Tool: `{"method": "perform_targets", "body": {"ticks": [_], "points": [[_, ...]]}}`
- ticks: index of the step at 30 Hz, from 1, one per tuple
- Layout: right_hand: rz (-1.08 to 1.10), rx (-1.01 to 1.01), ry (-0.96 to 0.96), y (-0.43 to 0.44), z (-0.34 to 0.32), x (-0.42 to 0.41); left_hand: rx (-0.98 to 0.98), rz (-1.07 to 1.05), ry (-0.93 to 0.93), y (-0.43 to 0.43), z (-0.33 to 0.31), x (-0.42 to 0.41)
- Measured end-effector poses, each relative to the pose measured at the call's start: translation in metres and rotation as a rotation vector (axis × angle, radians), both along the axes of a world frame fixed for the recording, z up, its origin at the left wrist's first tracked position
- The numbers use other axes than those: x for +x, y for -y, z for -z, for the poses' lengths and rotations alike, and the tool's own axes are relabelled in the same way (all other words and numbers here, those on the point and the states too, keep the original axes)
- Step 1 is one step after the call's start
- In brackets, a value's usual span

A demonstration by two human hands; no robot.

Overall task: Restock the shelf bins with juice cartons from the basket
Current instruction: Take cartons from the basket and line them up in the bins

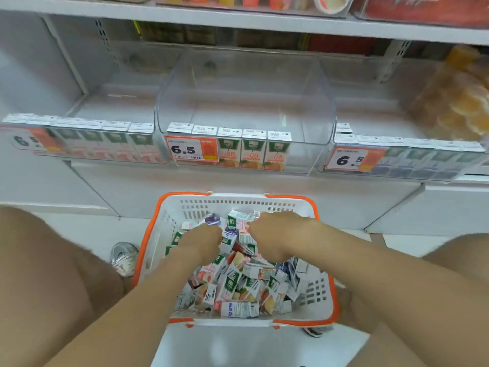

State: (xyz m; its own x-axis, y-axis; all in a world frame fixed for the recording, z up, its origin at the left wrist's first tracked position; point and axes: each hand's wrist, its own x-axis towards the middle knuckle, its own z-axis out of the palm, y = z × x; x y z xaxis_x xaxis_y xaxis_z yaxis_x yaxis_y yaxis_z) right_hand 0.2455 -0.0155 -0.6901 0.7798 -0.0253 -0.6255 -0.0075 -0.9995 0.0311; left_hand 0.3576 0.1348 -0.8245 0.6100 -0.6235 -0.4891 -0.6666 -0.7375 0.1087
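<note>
A white basket (172, 207) with an orange rim stands on the floor between my knees, heaped with several small juice cartons (238, 284). Both hands reach down into the far half of the heap. My left hand (202, 241) has its fingers curled down among the cartons, and my right hand (275, 234) curls over a white carton (244, 221); the fingertips of both are hidden. On the shelf above, a clear middle bin (246, 102) holds one front row of orange-juice cartons (252, 151).
Clear bins to the left (79, 140) and right (412, 160) each hold a front row of cartons behind 6.5 price tags. A grey shoe (124, 258) sits left of the basket. Orange packets (460, 99) fill the far right shelf. Another shelf runs overhead.
</note>
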Motion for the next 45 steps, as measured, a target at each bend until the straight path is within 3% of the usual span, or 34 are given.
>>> {"method": "perform_targets", "body": {"ticks": [7,13,20,26,31,34,45], "points": [[-0.013,-0.053,-0.043,0.011,0.064,0.022,-0.085,-0.22,0.108,-0.006,0.058,-0.012],[0.011,0.019,-0.033,0.017,0.118,0.065,-0.186,-0.394,0.229,0.007,0.08,0.022],[0.142,0.032,0.122,0.031,0.169,0.088,-0.018,-0.392,0.084,0.028,0.097,0.051],[0.187,0.011,0.255,0.026,0.19,0.082,-0.018,-0.373,0.087,0.028,0.106,0.07],[0.314,0.063,0.224,0.023,0.196,0.08,0.073,-0.207,0.07,0.027,0.088,0.084],[0.386,0.131,0.184,0.027,0.183,0.084,0.065,-0.233,0.048,0.025,0.078,0.085],[0.821,0.611,0.122,0.034,0.081,0.086,-0.503,-0.481,-0.211,-0.005,-0.013,0.073]]}}
